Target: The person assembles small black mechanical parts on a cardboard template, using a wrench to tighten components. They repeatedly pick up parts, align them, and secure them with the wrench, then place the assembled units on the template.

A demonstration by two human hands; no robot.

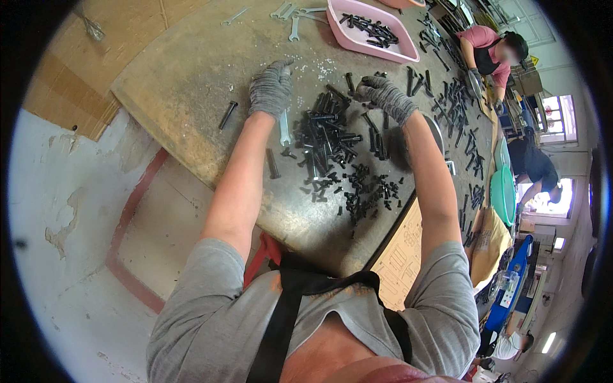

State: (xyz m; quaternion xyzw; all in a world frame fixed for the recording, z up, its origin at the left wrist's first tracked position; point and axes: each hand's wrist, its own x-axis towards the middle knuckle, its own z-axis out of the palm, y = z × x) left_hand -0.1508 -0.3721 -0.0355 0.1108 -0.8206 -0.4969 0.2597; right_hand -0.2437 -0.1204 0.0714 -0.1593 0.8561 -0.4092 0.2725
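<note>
In the head view, both hands wear grey knitted gloves and are over the desk (182, 86). The left hand (271, 89) bends forward with its fingers close together; whether it grips anything cannot be told, though a wrench (285, 129) lies right by its wrist. The right hand (386, 100) is curled downward beside the heap of long black bolts (327, 127); its fingertips are too hidden to say whether they pinch a bolt.

That heap sits between the forearms, with short black screws (367, 191) scattered nearer the body and more bolts inside the pink tray (383, 55) beyond the hands. As a judgement, handling goes best by lifting one bolt at a time from the heap's edge, since the crossed shanks could snag and drag neighbours along. Gloved fingers should feel less, so a grip just under the head looks surest. Long and short pieces lie almost touching; keeping them apart would prevent mix-ups.
</note>
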